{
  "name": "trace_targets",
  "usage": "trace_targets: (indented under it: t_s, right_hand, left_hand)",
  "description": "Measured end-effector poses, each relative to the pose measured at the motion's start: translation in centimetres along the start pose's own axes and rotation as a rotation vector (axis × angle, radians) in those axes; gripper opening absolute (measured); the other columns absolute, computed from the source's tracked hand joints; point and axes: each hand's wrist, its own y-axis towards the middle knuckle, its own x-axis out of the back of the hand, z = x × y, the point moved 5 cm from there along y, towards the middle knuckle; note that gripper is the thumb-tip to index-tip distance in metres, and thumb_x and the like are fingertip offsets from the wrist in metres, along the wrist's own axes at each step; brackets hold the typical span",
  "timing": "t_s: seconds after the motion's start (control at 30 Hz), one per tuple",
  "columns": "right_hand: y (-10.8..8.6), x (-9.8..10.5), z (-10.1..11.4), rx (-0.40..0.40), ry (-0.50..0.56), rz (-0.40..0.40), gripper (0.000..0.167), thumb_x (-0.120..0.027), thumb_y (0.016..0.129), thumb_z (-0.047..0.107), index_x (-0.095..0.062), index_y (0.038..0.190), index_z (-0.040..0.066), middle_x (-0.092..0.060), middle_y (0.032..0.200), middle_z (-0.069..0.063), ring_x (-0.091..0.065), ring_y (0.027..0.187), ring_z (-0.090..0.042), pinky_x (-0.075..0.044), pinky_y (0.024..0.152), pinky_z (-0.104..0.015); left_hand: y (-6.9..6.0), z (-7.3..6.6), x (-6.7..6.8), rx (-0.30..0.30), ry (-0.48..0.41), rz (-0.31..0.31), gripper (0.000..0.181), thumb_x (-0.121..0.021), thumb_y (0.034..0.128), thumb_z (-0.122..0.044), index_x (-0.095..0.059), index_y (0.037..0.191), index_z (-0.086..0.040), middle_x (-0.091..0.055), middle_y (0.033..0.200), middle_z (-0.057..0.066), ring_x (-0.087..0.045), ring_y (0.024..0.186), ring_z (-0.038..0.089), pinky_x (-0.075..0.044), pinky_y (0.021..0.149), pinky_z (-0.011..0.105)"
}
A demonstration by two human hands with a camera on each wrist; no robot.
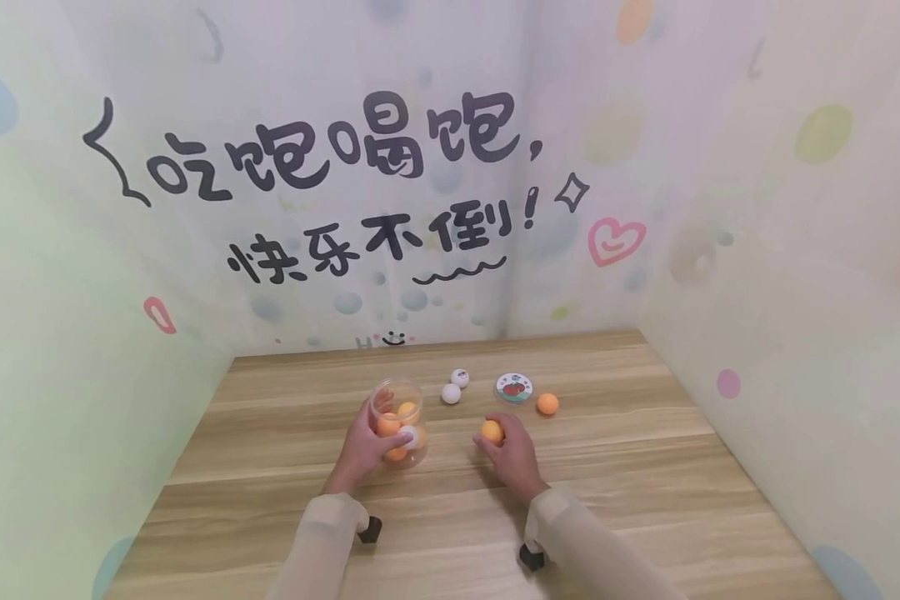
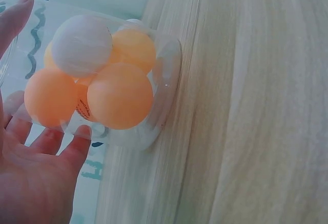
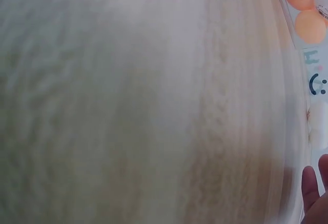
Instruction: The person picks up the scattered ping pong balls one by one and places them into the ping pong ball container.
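My left hand [image 1: 362,443] grips a clear plastic jar [image 1: 397,388] from its left side, thumb across the front. Orange and white table tennis balls lie inside, among them a white ball [image 2: 82,45] and an orange ball [image 2: 120,96] in the left wrist view. The jar stands on the table and its top looks uncovered. To the right of it, my right hand [image 1: 516,454] pinches an orange table tennis ball [image 1: 491,431] between thumb and fingers. Only a few fingertips [image 3: 309,185] of that hand show at the right wrist view's edge, and its ball is not visible there.
Behind the hands, two white balls [image 1: 451,393] lie close together on the wooden table [image 1: 285,417]. A round printed lid [image 1: 513,387] lies to their right, with a loose orange ball [image 1: 547,404] beside it. Patterned walls [image 1: 570,292] enclose the table's back and sides.
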Motion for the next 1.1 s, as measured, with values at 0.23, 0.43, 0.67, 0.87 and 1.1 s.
trace_targets:
  t_s: [0.23,0.43,0.67,0.87,1.1]
  right_hand:
    - [0.0,0.1,0.0,0.039,0.008,-0.035,0.045,-0.078,0.083,0.022,-0.063,0.121,0.002,-0.062,0.109,-0.010,-0.057,0.092,-0.023,-0.050,0.081,-0.041]
    - [0.1,0.2,0.5,0.076,-0.002,-0.078,0.045,-0.077,0.084,0.024,-0.064,0.121,0.002,-0.063,0.108,-0.011,-0.057,0.089,-0.021,-0.051,0.076,-0.039]
    - [0.2,0.0,1.0,0.066,0.016,-0.085,0.045,-0.076,0.085,0.022,-0.063,0.125,0.003,-0.063,0.112,-0.012,-0.057,0.094,-0.023,-0.050,0.080,-0.041]
    - [0.2,-0.1,1.2,0.058,0.032,-0.085,0.046,-0.076,0.085,0.021,-0.063,0.125,0.004,-0.062,0.110,-0.010,-0.055,0.088,-0.020,-0.050,0.074,-0.035]
    - [0.3,0.0,1.7,-0.023,0.072,-0.079,0.051,-0.077,0.085,0.027,-0.060,0.127,0.003,-0.060,0.112,-0.010,-0.055,0.090,-0.022,-0.050,0.077,-0.037]
  left_hand:
    - [0.0,0.0,0.0,0.002,-0.002,-0.004,0.092,-0.087,0.0727,-0.016,-0.035,0.148,-0.010,-0.043,0.148,0.007,-0.040,0.135,0.028,-0.036,0.109,0.042]
    - [0.0,0.0,-0.1,0.008,0.000,-0.003,0.092,-0.087,0.0732,-0.016,-0.034,0.149,-0.010,-0.042,0.149,0.007,-0.039,0.135,0.028,-0.036,0.108,0.042]
    - [0.0,0.0,-0.1,0.003,-0.011,0.000,0.093,-0.087,0.0728,-0.016,-0.033,0.149,-0.008,-0.042,0.149,0.008,-0.040,0.135,0.028,-0.036,0.109,0.043]
    - [-0.1,-0.1,-0.1,0.004,-0.004,0.000,0.093,-0.087,0.0731,-0.016,-0.034,0.149,-0.008,-0.042,0.149,0.009,-0.040,0.135,0.029,-0.036,0.108,0.043]
    - [0.0,-0.2,-0.1,-0.002,-0.009,-0.003,0.091,-0.087,0.0732,-0.015,-0.035,0.148,-0.010,-0.043,0.148,0.008,-0.040,0.135,0.028,-0.036,0.109,0.043]
